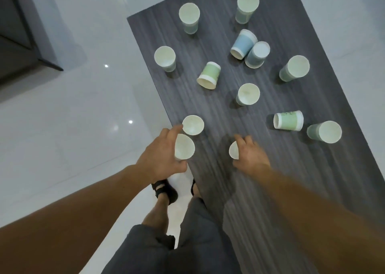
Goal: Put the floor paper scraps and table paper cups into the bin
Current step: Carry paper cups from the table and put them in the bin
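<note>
Several paper cups stand or lie on the dark wood-grain table [218, 115]. My left hand [160, 155] grips one upright cup [184, 146] at the table's near left edge. One of its fingers reaches to the rim of a second upright cup [193, 125] just beyond. My right hand [250, 153] curls over another cup [233, 150], hiding most of it. A green cup [209, 75] lies on its side in the middle, another green one [288, 120] lies at the right. A blue cup [243, 44] lies against a second blue cup [257, 54].
More upright cups stand at the back [189, 17], back right [247, 6], left [165, 58], centre [248, 94] and right [294, 67], [325, 132]. The glossy white floor [83, 117] lies left of the table. A dark cabinet [18, 44] fills the upper left corner. My sandalled foot [164, 191] shows below.
</note>
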